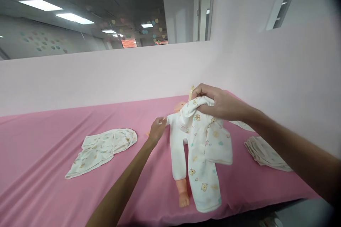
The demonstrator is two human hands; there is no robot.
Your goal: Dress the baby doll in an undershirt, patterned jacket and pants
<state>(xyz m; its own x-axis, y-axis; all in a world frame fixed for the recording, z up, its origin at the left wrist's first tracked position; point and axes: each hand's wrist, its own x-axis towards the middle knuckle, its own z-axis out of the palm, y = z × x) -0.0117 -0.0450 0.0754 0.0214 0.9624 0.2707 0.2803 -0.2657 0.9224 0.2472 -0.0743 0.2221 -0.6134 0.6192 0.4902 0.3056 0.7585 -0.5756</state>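
Note:
A baby doll (178, 145) in a plain white suit lies on its back on the pink sheet, one bare foot showing. My right hand (213, 101) grips a white baby garment (205, 149) printed with small bears and holds it up over the doll. The garment hangs down and hides one side of the doll's body and much of its head. At the doll's sleeve end, my left hand (157, 129) pinches the white cuff (168, 119) with closed fingers. Whether the doll's hand is inside that grip I cannot tell.
A printed white cloth piece (103, 150) lies flat on the pink sheet (53, 124) to the left. Folded printed cloth (266, 154) lies to the right, partly behind my forearm. A pale wall (106, 81) with a window rises behind; the sheet's front edge is near.

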